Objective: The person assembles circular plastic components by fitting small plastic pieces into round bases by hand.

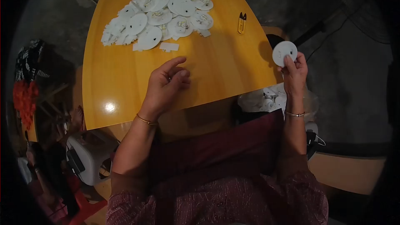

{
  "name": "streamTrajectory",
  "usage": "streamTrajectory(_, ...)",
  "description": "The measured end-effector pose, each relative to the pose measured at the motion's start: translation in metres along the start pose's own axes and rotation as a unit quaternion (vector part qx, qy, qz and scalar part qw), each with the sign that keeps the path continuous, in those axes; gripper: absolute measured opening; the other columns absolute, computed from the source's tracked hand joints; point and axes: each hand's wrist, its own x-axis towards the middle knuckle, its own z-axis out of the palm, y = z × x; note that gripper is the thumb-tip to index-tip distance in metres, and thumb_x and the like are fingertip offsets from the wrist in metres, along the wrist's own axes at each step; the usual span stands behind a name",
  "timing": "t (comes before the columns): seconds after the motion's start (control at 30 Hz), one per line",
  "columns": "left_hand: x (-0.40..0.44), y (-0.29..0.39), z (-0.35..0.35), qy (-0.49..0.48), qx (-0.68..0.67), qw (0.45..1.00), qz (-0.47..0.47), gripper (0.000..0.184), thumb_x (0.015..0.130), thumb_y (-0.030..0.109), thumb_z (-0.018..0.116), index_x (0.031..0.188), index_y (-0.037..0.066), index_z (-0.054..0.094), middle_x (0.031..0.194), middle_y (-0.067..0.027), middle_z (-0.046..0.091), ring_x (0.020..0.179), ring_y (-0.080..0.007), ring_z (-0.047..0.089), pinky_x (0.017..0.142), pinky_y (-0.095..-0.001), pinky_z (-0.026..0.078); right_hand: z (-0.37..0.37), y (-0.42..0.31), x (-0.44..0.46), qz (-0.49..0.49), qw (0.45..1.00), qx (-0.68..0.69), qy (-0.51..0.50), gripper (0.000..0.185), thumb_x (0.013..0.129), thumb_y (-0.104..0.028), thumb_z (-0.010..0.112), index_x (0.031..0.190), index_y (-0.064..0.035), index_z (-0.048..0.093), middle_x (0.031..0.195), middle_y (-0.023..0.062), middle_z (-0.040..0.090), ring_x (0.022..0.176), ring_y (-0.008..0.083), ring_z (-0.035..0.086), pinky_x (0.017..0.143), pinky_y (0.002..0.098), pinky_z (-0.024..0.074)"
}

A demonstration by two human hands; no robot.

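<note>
Maroon patterned garment (216,202): nearest the camera, across my body.
Right grip (296,73): pinching a white, round, plastic-looking disc (281,51), my thumb over its face.
Disc's place: raised just beyond the right edge of the yellow wood-grain desk (225,64).
Left grip (166,85): holding nothing, fingers loosely bent, above the front of the desk.
Heap of white round discs and small white pieces (158,16): toward the far side of the desk.
Yellow snips with black tips (241,24): lying right of the heap, apart from it.
Clear bag of white parts (273,98): below the desk's near right edge.
</note>
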Motion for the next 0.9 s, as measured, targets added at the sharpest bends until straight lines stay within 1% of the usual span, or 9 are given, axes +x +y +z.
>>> streamTrajectory(0.07,0.002,0.002,-0.003,0.005,-0.013,1.0,-0.007,0.033,0.086,0.006,0.051,0.119,0.003,0.047,0.091,-0.0081,0.059,0.077,-0.0109,0.057,0.068,-0.0248,0.051,-0.044,0.018,-0.012,0.022,0.999,0.013,0.032,0.015,0.082,-0.009,0.058,0.091,-0.0033,0.047,0.083,0.0087,0.059,0.065,0.0138,0.056,0.054,0.0259,0.0465)
streamTrajectory(0.13,-0.001,-0.002,0.002,0.002,-0.011,1.0,-0.007,0.033,0.086,0.006,0.051,0.119,0.003,0.047,0.091,-0.0081,0.059,0.077,-0.0109,0.057,0.068,-0.0245,0.051,-0.094,0.043,-0.036,0.077,0.99,0.012,0.116,0.014,0.082,-0.009,0.058,0.088,-0.0043,0.047,0.083,0.0084,0.059,0.065,0.0144,0.056,0.054,0.0258,0.046)
streamTrajectory(0.2,0.0,-0.002,0.003,0.002,0.0,1.0,-0.001,0.033,0.086,0.006,0.051,0.119,0.003,0.047,0.091,-0.0081,0.059,0.076,-0.0108,0.057,0.068,-0.0243,0.051,-0.137,0.085,-0.062,0.196,0.957,0.013,0.215,0.015,0.08,-0.011,0.06,0.086,-0.0057,0.047,0.078,0.0071,0.058,0.063,0.0157,0.055,0.052,0.0275,0.0459)
streamTrajectory(0.27,0.0,0.0,0.004,0.005,0.005,1.0,-0.004,0.033,0.086,0.006,0.051,0.118,0.002,0.047,0.091,-0.0078,0.059,0.075,-0.0107,0.057,0.067,-0.0237,0.05,-0.17,0.121,-0.093,0.319,0.91,-0.153,0.215,0.012,0.08,-0.011,0.058,0.08,-0.0048,0.048,0.072,0.0041,0.054,0.061,0.013,0.051,0.052,0.0275,0.0428)
streamTrajectory(0.3,0.0,0.0,0.004,0.012,0.009,1.0,-0.002,0.033,0.086,0.006,0.051,0.118,0.002,0.047,0.091,-0.0078,0.059,0.075,-0.0107,0.057,0.067,-0.0237,0.05,-0.177,0.13,-0.108,0.33,0.886,-0.274,0.176,0.01,0.079,-0.01,0.057,0.077,-0.0038,0.049,0.071,0.0025,0.052,0.06,0.0116,0.048,0.052,0.027,0.0411)
streamTrajectory(0.33,0.001,-0.001,0.004,0.005,0.01,1.0,-0.004,0.032,0.086,0.006,0.051,0.118,0.002,0.047,0.09,-0.0074,0.059,0.075,-0.0105,0.057,0.067,-0.0234,0.05,-0.183,0.138,-0.119,0.334,0.848,-0.39,0.13,0.01,0.079,-0.009,0.056,0.075,-0.0027,0.049,0.069,0.0009,0.05,0.06,0.0101,0.046,0.053,0.0265,0.0394)
streamTrajectory(0.5,0.002,-0.004,0.002,0.027,0.028,0.999,-0.005,0.031,0.086,0.005,0.051,0.116,0.0,0.047,0.087,-0.0061,0.058,0.074,-0.0099,0.056,0.066,-0.0228,0.049,-0.185,0.192,-0.131,0.302,0.868,-0.384,0.087,0.009,0.079,-0.008,0.056,0.074,-0.0024,0.05,0.069,0.0007,0.049,0.06,0.0098,0.045,0.053,0.0263,0.0391)
streamTrajectory(0.57,0.004,-0.007,0.002,0.003,0.042,0.999,0.011,0.03,0.085,0.005,0.052,0.114,-0.001,0.048,0.085,-0.005,0.057,0.073,-0.0094,0.056,0.065,-0.0226,0.049,-0.191,0.206,-0.133,0.285,0.873,-0.388,0.079,0.009,0.079,-0.008,0.055,0.074,-0.0023,0.05,0.069,0.0006,0.049,0.06,0.0097,0.045,0.053,0.0261,0.0389)
streamTrajectory(0.9,0.002,-0.002,0.002,0.004,0.063,0.998,0.016,0.03,0.084,0.006,0.053,0.112,-0.003,0.048,0.081,-0.0043,0.056,0.069,-0.0086,0.055,0.063,-0.0227,0.048,-0.29,0.215,-0.164,0.216,0.864,-0.434,0.138,0.008,0.079,-0.007,0.054,0.074,-0.0016,0.05,0.069,0.0002,0.049,0.061,0.0091,0.044,0.054,0.0255,0.0381)
